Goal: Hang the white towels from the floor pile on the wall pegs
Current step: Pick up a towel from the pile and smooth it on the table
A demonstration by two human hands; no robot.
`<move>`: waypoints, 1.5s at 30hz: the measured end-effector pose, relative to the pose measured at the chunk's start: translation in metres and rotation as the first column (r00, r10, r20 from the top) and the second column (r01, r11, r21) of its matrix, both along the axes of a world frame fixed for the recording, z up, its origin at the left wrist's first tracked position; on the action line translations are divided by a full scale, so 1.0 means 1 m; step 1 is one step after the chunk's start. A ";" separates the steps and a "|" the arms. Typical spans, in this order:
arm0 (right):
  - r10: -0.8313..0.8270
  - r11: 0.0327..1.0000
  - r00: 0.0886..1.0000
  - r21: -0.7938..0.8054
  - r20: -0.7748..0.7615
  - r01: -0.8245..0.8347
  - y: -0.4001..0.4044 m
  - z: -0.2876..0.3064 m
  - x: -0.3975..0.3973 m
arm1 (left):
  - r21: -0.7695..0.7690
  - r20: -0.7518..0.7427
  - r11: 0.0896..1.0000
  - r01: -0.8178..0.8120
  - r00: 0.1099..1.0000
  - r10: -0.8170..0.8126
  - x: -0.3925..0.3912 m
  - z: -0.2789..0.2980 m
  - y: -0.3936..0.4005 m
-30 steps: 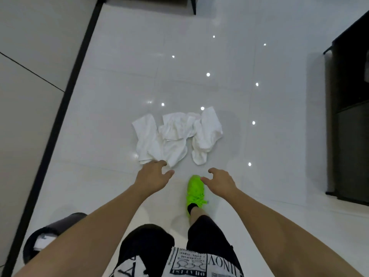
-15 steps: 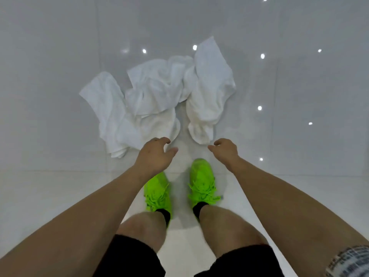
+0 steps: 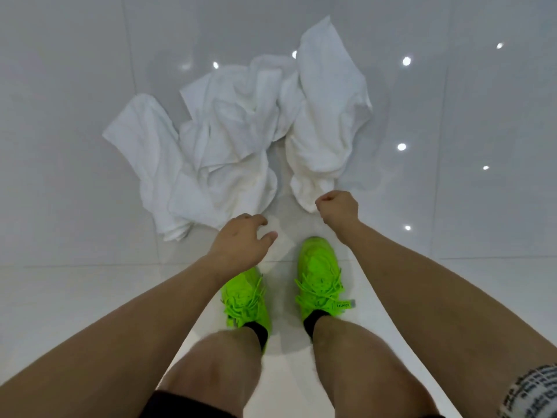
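Three crumpled white towels lie in a pile on the glossy white floor: a left towel (image 3: 141, 146), a middle towel (image 3: 232, 140) and a right towel (image 3: 325, 116). My left hand (image 3: 241, 239) hovers just below the middle towel's near edge, fingers loosely curled and holding nothing. My right hand (image 3: 339, 208) is at the near end of the right towel with its fingers curled under. Whether those fingers pinch the cloth is hidden. No wall pegs are in view.
My two feet in bright green shoes (image 3: 319, 276) stand just short of the pile, under my arms. White floor tiles (image 3: 452, 206) with bright light reflections surround the towels on all sides.
The view has closed in on the pile as I bend lower. My right hand has moved forward to the right towel's near end. My left hand stays near the middle towel's edge.
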State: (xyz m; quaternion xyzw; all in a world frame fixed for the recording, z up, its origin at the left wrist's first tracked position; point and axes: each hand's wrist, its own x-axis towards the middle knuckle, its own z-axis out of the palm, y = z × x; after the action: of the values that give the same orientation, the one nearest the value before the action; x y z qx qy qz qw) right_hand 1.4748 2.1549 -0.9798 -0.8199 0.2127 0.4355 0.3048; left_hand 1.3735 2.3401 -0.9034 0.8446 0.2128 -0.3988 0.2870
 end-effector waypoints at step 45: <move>0.043 0.863 0.977 0.485 0.209 -0.142 -0.020 0.653 0.105 | -0.310 0.206 0.895 -0.320 0.897 0.392 0.151 0.556 0.014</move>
State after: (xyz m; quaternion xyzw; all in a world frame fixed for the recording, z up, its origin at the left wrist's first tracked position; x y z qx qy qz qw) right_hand 1.5798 2.1353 -0.3269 -0.7610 0.0236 0.4089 0.5031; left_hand 1.5245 2.3538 -0.3471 0.7893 0.2689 -0.2483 0.4929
